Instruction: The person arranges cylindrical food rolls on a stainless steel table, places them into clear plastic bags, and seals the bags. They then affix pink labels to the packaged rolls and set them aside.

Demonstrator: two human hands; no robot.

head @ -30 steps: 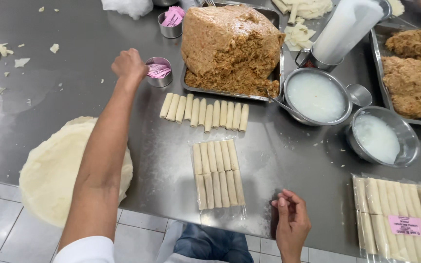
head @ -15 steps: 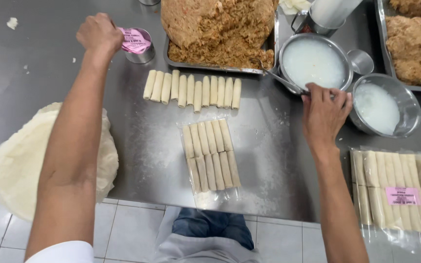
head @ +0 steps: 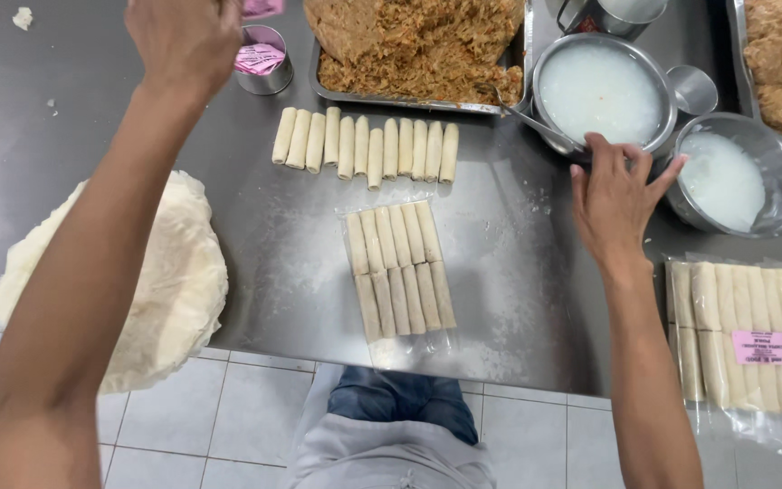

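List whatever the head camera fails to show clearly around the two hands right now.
- Left hand: its fingers are cut off by the top edge, so any grip is unknown.
- Right hand: its palm faces away; whether it touches the spoon is unclear.
- Small tin: pink slips hide its contents.
- Label print: too small.

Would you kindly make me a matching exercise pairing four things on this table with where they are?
1. wrapper stack
2. loose rolls
3. clear pack
4. labelled pack

a. right edge of the table
b. row just below the filling tray
c. overhanging the table's left front edge
d. centre, near the front edge

Pairs: 1-c, 2-b, 3-d, 4-a
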